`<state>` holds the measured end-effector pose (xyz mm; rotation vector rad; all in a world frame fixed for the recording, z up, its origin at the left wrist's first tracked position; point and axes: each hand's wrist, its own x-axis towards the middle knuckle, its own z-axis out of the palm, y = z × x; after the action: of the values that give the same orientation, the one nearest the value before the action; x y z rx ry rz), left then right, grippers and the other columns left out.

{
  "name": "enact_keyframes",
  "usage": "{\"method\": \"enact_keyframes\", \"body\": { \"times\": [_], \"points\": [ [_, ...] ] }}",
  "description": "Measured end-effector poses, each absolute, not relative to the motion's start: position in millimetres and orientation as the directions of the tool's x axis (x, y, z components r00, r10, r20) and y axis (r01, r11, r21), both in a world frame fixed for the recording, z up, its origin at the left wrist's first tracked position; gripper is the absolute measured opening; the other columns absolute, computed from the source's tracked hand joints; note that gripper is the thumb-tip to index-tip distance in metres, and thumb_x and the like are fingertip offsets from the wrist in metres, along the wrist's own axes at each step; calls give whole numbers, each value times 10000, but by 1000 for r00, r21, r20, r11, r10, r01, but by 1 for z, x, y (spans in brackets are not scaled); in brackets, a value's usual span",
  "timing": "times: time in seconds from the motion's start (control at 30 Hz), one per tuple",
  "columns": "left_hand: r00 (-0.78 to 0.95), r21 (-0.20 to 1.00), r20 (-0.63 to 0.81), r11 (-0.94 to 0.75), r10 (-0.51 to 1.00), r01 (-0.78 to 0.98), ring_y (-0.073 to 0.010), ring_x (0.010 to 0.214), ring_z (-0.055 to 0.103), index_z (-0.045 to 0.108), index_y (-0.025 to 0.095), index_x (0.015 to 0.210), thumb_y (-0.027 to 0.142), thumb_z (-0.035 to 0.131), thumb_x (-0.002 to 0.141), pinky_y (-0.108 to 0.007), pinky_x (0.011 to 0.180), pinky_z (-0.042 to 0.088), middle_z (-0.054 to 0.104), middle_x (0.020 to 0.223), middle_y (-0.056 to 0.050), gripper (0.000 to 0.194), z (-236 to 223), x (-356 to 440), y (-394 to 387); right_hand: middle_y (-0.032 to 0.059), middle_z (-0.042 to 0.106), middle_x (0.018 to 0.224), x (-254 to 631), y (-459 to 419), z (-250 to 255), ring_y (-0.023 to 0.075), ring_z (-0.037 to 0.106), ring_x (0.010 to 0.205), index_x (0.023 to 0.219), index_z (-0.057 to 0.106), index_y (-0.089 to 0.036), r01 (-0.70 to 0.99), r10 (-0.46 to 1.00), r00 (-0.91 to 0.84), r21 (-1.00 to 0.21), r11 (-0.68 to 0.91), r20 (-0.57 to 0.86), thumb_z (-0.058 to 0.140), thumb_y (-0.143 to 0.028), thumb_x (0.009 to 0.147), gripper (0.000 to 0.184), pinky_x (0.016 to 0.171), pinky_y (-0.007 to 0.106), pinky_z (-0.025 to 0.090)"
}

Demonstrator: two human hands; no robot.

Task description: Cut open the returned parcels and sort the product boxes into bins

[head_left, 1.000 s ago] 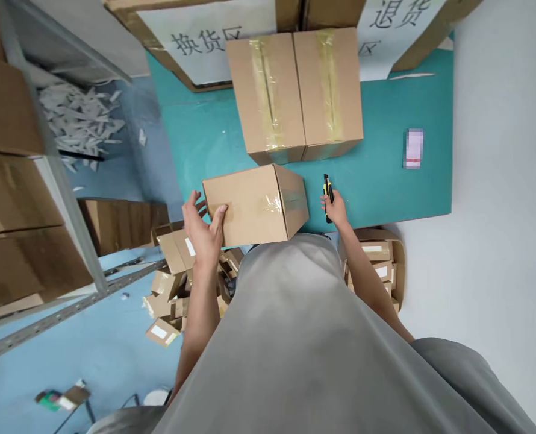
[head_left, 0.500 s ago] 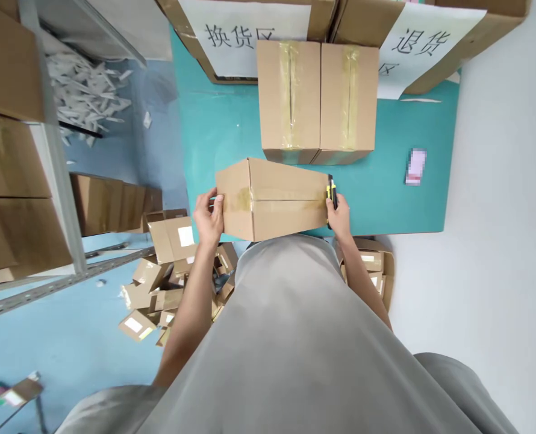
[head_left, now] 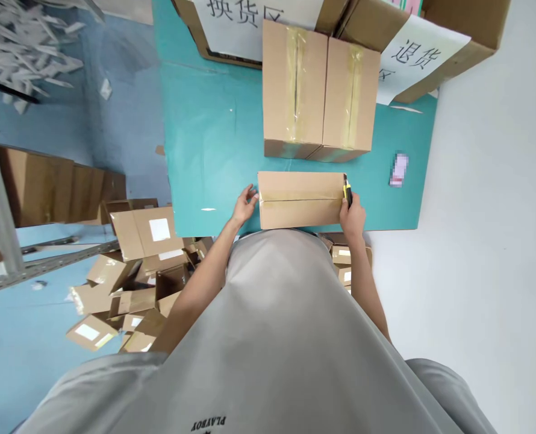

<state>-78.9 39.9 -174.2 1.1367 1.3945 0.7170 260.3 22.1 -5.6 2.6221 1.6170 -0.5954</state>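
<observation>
A taped cardboard box [head_left: 300,199] lies flat on the teal table [head_left: 209,157] close to its near edge, tape seam running left to right. My left hand [head_left: 245,204] rests against the box's left end with fingers loosely spread. My right hand [head_left: 352,216] is at the box's right end, closed round a yellow and black utility knife [head_left: 347,191] whose tip sits at the end of the tape seam.
Two taped boxes [head_left: 320,90] stand side by side behind it. Large cartons with paper signs [head_left: 417,51] line the table's back. A small pink item [head_left: 398,170] lies at right. Several small parcels [head_left: 137,271] are piled on the blue floor at left.
The box was turned and set down flat on the table with its seam up. My right hand brought the knife to the box's right end. The camera tilted further down.
</observation>
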Motion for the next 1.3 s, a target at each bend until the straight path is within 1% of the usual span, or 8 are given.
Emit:
{"method": "enact_keyframes", "body": {
  "times": [0.1,0.2,0.27,0.4,0.57,0.8,0.93,1.3],
  "points": [
    [55,906,-394,377,917,193,-379,1547,605,539,109,1638,749,655,1004,-617,1278,499,614,1639,-297,908,-154,-98,36,309,750,1411,257,26,10,368,770,1151,1562,579,-34,908,900,348,-144,-394,-262,365,-289,1107,563,999,474,582],
    [114,951,-273,250,955,182,-361,1611,535,595,224,1614,782,671,994,-579,1271,515,554,1722,-214,837,-119,-109,33,266,761,1432,240,35,32,363,761,1185,1577,597,-64,960,938,189,-147,-239,-292,387,-276,1094,568,987,439,582],
    [163,959,-213,174,963,224,-357,1643,490,655,268,1559,788,714,972,-580,1311,468,534,1736,-180,786,-97,-111,33,219,775,1424,220,43,46,336,757,1197,1613,594,-119,983,935,31,-158,-92,-354,372,-318,1144,556,961,389,573],
    [247,939,-197,110,949,325,-396,1682,420,758,280,1401,776,813,904,-630,1381,344,503,1739,-168,705,-83,-105,35,140,793,1368,171,57,63,285,753,1196,1682,573,-257,967,806,-252,-109,230,-535,314,-427,1232,546,880,302,509],
    [289,946,-224,136,931,296,-386,1692,410,745,299,1420,638,869,902,-612,1392,322,484,1751,-153,632,-98,-101,34,182,762,1386,131,66,59,282,764,1139,1714,527,-282,868,623,-385,-37,495,-681,207,-462,1251,592,823,305,446],
    [331,955,-261,193,907,224,-371,1694,404,695,301,1490,557,854,924,-609,1336,421,444,1779,-160,641,-102,-103,31,224,711,1479,122,71,56,299,757,1195,1745,450,-260,817,571,-409,-7,577,-712,251,-273,1230,553,876,338,490],
    [330,954,-273,209,904,217,-362,1688,411,686,306,1500,559,848,924,-611,1331,432,451,1778,-154,650,-102,-103,30,226,712,1469,121,74,59,306,768,1165,1751,427,-257,806,555,-404,3,591,-727,262,-245,1219,557,871,350,502],
    [314,941,-293,214,903,262,-383,1662,451,674,279,1501,645,815,914,-588,1258,523,479,1755,-178,706,-102,-103,29,245,746,1383,110,90,77,312,759,1205,1631,557,-142,733,487,-512,-65,677,-707,301,-93,1160,539,891,375,531]
  ]
}}
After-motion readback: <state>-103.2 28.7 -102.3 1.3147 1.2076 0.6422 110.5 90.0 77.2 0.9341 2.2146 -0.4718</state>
